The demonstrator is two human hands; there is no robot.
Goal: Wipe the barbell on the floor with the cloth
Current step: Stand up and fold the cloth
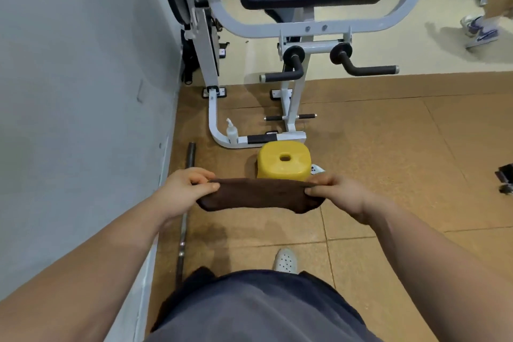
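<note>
A dark brown cloth (258, 196) is stretched flat between both hands at waist height. My left hand (184, 189) pinches its left end and my right hand (337, 194) pinches its right end. A thin dark metal barbell (183, 236) lies on the brown floor along the wall, running from near my left foot up past my left hand, which hides its middle. Its far end (191, 151) shows above my left hand. The cloth is held above the floor, apart from the barbell.
A yellow plastic stool (283, 159) stands just beyond the cloth. A white gym machine frame (288, 108) with black handles rises behind it, a white spray bottle (231, 132) at its base. The grey wall (83, 91) runs on the left. Another person's feet (480, 30) show top right.
</note>
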